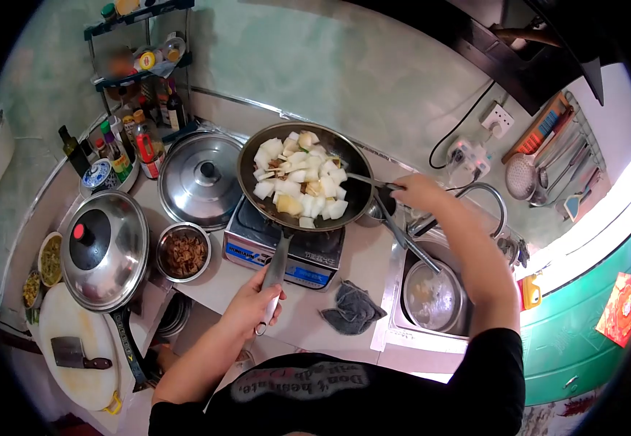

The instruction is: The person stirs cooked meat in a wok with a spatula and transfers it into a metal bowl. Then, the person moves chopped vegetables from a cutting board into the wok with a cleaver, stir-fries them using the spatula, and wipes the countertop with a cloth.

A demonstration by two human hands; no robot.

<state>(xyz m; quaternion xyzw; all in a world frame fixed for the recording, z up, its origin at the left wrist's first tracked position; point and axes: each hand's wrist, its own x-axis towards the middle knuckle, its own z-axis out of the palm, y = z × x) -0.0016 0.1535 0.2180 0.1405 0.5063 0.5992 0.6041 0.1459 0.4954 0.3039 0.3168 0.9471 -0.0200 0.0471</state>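
My left hand (250,304) is closed around the metal handle of a wok (363,195), which sits over a portable stove (286,251). White chunks of chopped vegetable (302,176) fill much of the wok, with some brown pieces among them. In my right hand (416,193) is the dark handle of a spatula (363,179). Its metal end reaches into the wok at the right side of the vegetable, and the tip is hidden there. To the left of the stove stands a steel bowl of brown cooked meat (183,252).
A steel lid (206,171) leans behind the bowl, and a lidded pan (106,240) stands at left. A cleaver (76,354) lies on the white cutting board (101,378). A grey cloth (353,308) is in front of the stove. At right, the sink (398,309) holds a metal pot (432,296).
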